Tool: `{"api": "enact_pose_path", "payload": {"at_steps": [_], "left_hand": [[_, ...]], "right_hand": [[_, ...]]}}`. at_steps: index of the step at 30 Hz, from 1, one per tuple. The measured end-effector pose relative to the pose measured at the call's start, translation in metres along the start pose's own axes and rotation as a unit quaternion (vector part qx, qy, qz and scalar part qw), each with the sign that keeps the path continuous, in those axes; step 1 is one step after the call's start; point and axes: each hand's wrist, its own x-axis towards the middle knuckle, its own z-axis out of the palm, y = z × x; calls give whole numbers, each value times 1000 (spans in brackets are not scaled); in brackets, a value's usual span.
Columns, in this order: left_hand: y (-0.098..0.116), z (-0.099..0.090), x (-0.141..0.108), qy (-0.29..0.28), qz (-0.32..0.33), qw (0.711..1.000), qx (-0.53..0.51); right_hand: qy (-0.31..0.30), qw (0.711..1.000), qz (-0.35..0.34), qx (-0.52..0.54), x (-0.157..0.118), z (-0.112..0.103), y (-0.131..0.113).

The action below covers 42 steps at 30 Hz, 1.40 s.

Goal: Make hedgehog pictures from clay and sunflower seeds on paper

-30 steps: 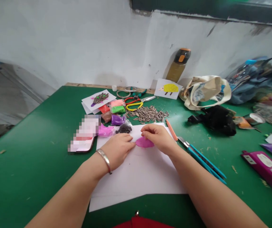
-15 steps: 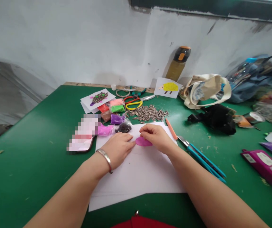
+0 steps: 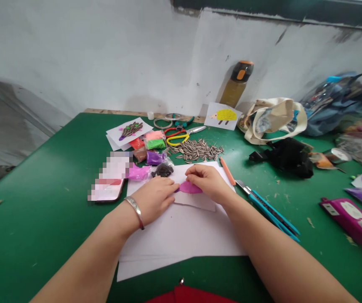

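A flat pink clay oval [image 3: 191, 187] lies on a small white sheet [image 3: 200, 203], over larger white paper [image 3: 181, 244]. The fingertips of my right hand [image 3: 202, 179] are pinched at the oval's upper right side; whether they grip anything is hidden. My left hand [image 3: 160, 194] rests flat to the left, fingers extended, beside a bit of purple clay [image 3: 177, 190] that touches the oval's left end. Above the hands are a bag of black clay [image 3: 163, 170], a bag of pink clay [image 3: 138, 172] and a bag of purple clay [image 3: 155, 158].
Sunflower seeds [image 3: 196, 150] and scissors [image 3: 177, 139] lie behind the hands. A phone [image 3: 110, 179] is at left. An orange pen [image 3: 227, 171] and a blue cutter [image 3: 271, 212] lie at right. Farther off stand a bottle [image 3: 236, 84] and a cream bag [image 3: 274, 122].
The small sheet's lower edge and the purple bit by the oval now show more clearly. My left hand has shifted slightly left; my right hand has hardly moved.
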Motion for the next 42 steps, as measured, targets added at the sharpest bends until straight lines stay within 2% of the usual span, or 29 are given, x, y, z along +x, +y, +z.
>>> {"api": "enact_pose_path", "payload": {"at_steps": [3, 7, 13, 20, 25, 28, 33, 37, 42], "left_hand": [[0, 3, 0, -13, 18, 999, 34], [2, 6, -1, -17, 6, 999, 51], [3, 4, -3, -21, -22, 999, 24], [5, 4, -2, -20, -13, 998, 63], [3, 0, -1, -19, -22, 999, 17], [1, -4, -1, -25, -30, 999, -6], [0, -7, -3, -43, -9, 999, 24], [0, -10, -6, -47, -15, 998, 24], [-4, -11, -9, -3, -30, 999, 31]], "right_hand": [[-1, 1000, -1, 1, 1, 0, 0], [0, 1000, -1, -5, 1, 0, 0], [0, 1000, -7, -1, 1, 0, 1], [0, 1000, 5, 4, 1, 0, 1], [1, 1000, 9, 9, -1, 1, 3], [1, 1000, -13, -20, -1, 1, 2], [-24, 996, -43, -72, -4, 4, -3], [-24, 984, -106, -143, -6, 11, -6], [-29, 964, -172, -201, -8, 23, -5]]}}
